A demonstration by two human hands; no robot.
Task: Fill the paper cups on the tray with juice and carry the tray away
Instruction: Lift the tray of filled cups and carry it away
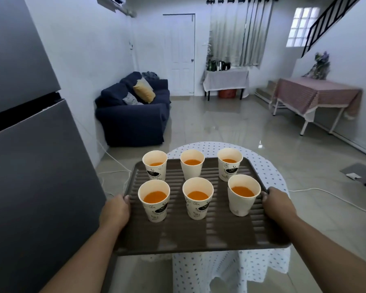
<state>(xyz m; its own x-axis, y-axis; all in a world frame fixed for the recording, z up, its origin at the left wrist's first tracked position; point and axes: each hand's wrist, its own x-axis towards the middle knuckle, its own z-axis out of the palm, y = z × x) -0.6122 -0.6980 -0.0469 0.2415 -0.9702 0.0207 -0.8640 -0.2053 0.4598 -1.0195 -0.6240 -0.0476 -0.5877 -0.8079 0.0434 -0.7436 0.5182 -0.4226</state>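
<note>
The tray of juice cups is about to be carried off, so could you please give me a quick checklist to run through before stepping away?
1. All six paper cups hold juice: ok.
2. Left hand grips the tray edge: ok.
3. Right hand grips the opposite edge: ok.
4. Cups upright: not ok, the near right cup leans.
5. Tray clear of the dotted table: cannot tell.
6. White cable on the floor to the right: not ok, a possible trip risk.
</note>
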